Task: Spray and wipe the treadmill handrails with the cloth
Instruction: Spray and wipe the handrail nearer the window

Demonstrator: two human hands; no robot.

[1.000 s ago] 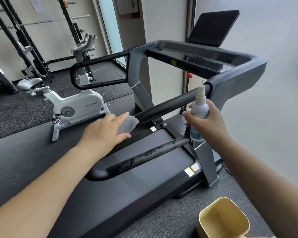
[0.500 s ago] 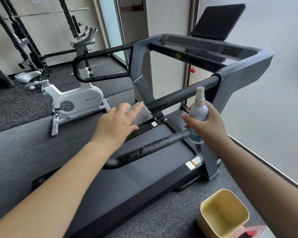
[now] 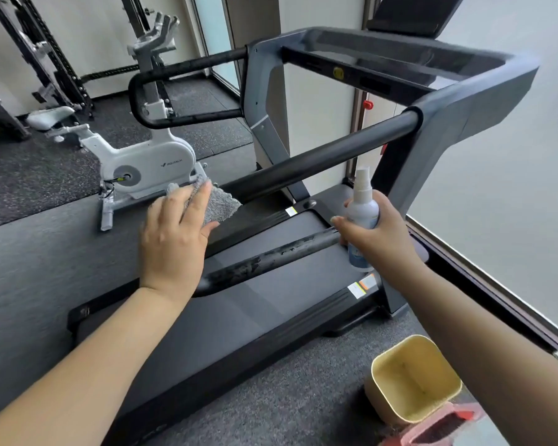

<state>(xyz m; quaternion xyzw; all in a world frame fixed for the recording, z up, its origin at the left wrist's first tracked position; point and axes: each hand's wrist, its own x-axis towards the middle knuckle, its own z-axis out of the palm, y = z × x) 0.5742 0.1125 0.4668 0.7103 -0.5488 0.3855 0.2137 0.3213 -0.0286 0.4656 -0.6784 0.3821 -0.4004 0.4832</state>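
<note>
My left hand (image 3: 174,239) presses a grey cloth (image 3: 219,204) against the near end of the treadmill's upper right handrail (image 3: 319,159), a smooth black bar. My right hand (image 3: 377,233) grips a white spray bottle (image 3: 363,204) upright, nozzle up, just right of the lower right handrail (image 3: 271,262), whose black surface looks scuffed and blotchy. The looped left handrail (image 3: 187,66) lies beyond, on the far side of the treadmill frame (image 3: 464,101).
A cream bin (image 3: 413,381) stands on the floor at the lower right, a red object beside it. A white exercise bike (image 3: 149,162) sits left of the treadmill belt (image 3: 264,297). A black rack (image 3: 45,59) stands at the far left. A glass wall runs along the right.
My view has shifted closer and lower. My left hand with the cloth has stayed at the near end of the upper rail; my right hand still holds the bottle by the lower rail.
</note>
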